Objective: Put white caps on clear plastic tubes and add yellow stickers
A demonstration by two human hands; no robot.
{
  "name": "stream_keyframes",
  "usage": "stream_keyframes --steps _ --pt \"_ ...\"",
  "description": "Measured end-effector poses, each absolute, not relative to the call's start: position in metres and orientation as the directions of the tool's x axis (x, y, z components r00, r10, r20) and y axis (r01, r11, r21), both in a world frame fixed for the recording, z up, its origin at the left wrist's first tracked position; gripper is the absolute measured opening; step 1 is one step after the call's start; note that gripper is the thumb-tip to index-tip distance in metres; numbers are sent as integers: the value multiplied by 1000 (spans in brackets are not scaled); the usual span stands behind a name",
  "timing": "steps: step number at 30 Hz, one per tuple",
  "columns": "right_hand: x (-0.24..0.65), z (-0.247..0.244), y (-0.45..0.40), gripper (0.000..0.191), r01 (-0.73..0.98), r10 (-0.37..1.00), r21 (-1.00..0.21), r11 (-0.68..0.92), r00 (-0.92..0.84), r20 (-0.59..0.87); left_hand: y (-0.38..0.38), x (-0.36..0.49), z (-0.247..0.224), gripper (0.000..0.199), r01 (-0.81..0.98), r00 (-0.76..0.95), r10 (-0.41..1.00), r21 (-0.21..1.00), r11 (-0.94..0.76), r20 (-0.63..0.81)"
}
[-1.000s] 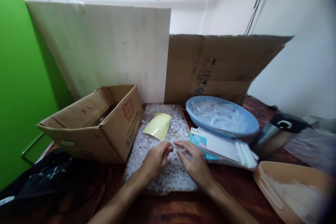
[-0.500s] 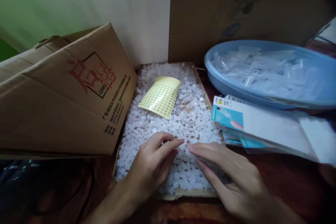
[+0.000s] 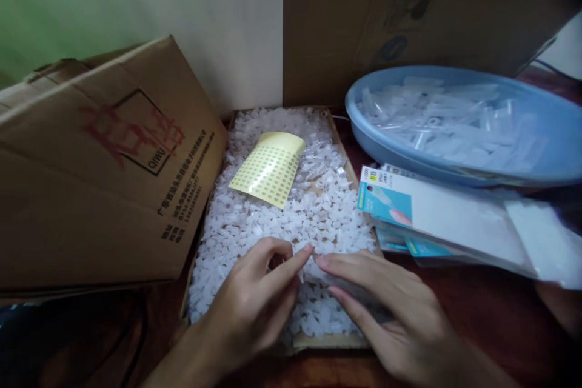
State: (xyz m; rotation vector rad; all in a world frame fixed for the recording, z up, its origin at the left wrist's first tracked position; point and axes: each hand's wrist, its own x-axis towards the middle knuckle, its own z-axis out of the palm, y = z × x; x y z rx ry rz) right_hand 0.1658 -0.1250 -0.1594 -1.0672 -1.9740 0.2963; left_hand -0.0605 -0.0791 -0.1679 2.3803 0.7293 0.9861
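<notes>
A shallow cardboard tray (image 3: 331, 342) full of small white translucent plastic pieces (image 3: 254, 218) lies in the middle. On top of the pieces rests a yellow sticker sheet (image 3: 268, 170) with rows of small dots. Over the near part of the tray, my left hand (image 3: 261, 297) is closed, thumb and fingers curled together; anything between them is too small to make out. My right hand (image 3: 386, 309) faces it from the right, its index fingertip close to the left fingertips. A clear, film-like item shows faintly under the right palm, partly hidden by the fingers.
A brown cardboard box (image 3: 104, 194) with red markings leans at the left. At the right, a blue basin (image 3: 386, 148) holds clear plastic parts. In front of it lies a stack of packaging cards (image 3: 454, 206). A large carton (image 3: 336, 30) stands behind.
The whole view has shifted slightly, so the box, tray and basin appear further left. My hands remain over the near part of the tray, with the fingertips slightly closer together.
</notes>
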Motion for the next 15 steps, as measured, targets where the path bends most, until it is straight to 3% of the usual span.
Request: stream_keyframes --steps 6,12,15 --pt "165 -157 -128 36 556 775 -558 615 -300 556 -82 -61 -166 47 281 620 630 617 -735 469" --pt "165 -159 -125 32 532 755 -558 637 -285 590 -75 -60 -175 52 241 589 601 592 -769 541" --pt "165 -157 -123 29 502 755 -580 642 -282 592 -74 -60 -176 41 246 524 659 645 -724 540"
